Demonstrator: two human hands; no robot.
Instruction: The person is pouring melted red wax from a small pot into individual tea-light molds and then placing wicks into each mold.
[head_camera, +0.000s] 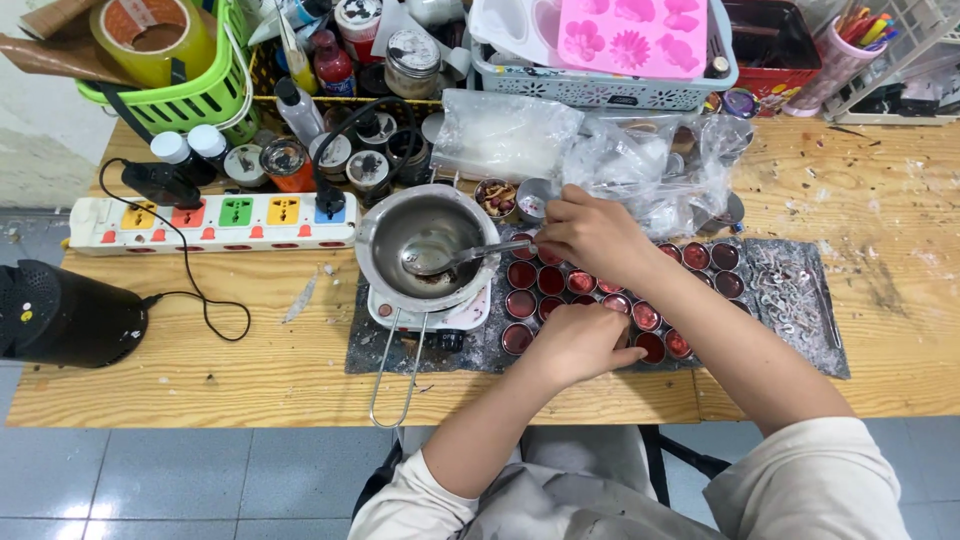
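Note:
My right hand (593, 233) grips the handle of a metal spoon (440, 260) whose bowl rests inside a steel melting pot (425, 243). The pot sits on a small white hot plate (430, 312). My left hand (585, 340) rests with curled fingers on a row of small round tins of dark red wax (522, 302). Several such tins stand in rows on a grey mat (470, 350), partly hidden under both hands.
A white power strip (210, 222) with coloured sockets lies left of the pot. A black device (60, 312) sits at the table's left edge. Jars, bottles, a green basket (190, 95), plastic bags (600, 150) and a pink mould (632, 35) crowd the back. Metal bits (785, 285) lie right.

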